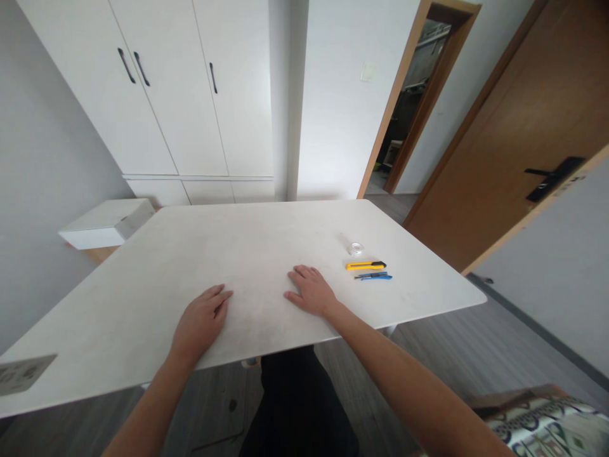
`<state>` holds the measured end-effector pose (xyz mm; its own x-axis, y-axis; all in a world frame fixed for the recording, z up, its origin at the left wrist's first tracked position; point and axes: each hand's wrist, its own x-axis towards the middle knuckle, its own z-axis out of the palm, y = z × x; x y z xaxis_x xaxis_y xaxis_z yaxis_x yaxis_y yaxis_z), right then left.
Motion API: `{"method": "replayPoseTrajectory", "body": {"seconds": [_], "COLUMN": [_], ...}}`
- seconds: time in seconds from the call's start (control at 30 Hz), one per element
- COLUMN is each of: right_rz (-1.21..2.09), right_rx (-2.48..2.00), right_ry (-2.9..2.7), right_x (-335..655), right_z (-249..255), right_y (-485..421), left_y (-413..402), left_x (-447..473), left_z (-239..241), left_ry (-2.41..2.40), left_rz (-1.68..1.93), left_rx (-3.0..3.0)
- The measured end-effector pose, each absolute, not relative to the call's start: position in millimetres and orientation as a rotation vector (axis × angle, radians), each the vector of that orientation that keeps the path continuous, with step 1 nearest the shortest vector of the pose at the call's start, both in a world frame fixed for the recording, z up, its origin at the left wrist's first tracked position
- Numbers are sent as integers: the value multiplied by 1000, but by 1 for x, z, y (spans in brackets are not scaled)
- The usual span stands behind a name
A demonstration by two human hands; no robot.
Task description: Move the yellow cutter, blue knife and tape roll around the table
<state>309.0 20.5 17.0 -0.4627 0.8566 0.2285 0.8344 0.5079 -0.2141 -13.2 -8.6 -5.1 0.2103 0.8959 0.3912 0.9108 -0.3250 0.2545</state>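
Observation:
My left hand (200,322) rests on the white table (228,241) near its front edge, fingers stretched out and holding nothing. To its right, my right hand (310,291) lies palm down on the same tabletop, open, with its thumb apart from the fingers. Beyond the right hand, on the right part of the table, is a yellow utility knife (365,266). Just in front of the knife lie blue and dark pen-like items (373,276), too small to name surely. A small clear roll of tape (356,249) sits behind the knife. Neither hand touches these things.
A grey printed label (26,374) is at the table's front left corner. Behind the table stands a white wardrobe (190,114); a white box-like cabinet (107,223) is at the left. A wooden door (518,120) is on the right, and patterned fabric (552,426) lies lower right.

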Motion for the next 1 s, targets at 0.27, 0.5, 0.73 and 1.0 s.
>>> {"method": "replayPoseTrajectory", "body": {"seconds": [0.27, 0.5, 0.73, 1.0], "right_rz": [86, 90, 91, 91], "right_rx": [-1409, -1411, -1409, -1410], "right_ry": [-2452, -2448, -2450, -2457], "right_x": [309, 309, 309, 309], "right_z": [17, 16, 15, 17], "right_y": [21, 21, 22, 21], "left_y": [-8, -8, -7, -8], "left_x": [-14, -14, -15, -14], "left_z": [-7, -6, -8, -7], "left_ry": [-1791, -1776, -1779, -1789], "left_rz": [-738, -749, -748, -744], "left_rx": [-2421, -2415, -2416, -2411]}}
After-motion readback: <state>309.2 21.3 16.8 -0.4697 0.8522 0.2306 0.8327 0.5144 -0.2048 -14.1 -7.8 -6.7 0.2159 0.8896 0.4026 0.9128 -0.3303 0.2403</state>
